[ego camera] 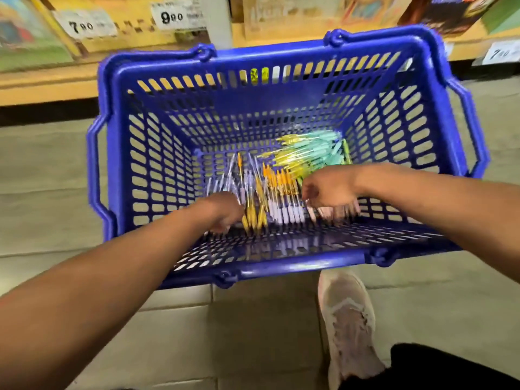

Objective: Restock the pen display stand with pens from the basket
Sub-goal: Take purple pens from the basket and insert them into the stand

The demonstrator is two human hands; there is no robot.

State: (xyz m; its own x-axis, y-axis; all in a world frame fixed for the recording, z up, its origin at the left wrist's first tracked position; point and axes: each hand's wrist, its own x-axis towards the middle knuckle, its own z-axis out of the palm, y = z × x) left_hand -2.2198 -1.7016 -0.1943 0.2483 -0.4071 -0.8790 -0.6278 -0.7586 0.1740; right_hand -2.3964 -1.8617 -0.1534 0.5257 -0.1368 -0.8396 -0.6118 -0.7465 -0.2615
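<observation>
Tiled floor (42,192) open left and right of the blue basket (281,263); yellow shelf (42,88) close behind the far rim. Handles down outside the side edges. Pale shoe (349,319) just below the near rim. Holds the pens (284,192) loose on its bottom: clear, orange and yellow toward the front wall, teal in the far right corner. Both hands inside, apart: left hand (225,211) at the yellow pens, right hand (329,192) over lilac-tipped ones. Fingers too blurred to tell any grip, perhaps only touching.

Tiled floor (42,192) bears blue basket (281,262) and shoe (349,319).
</observation>
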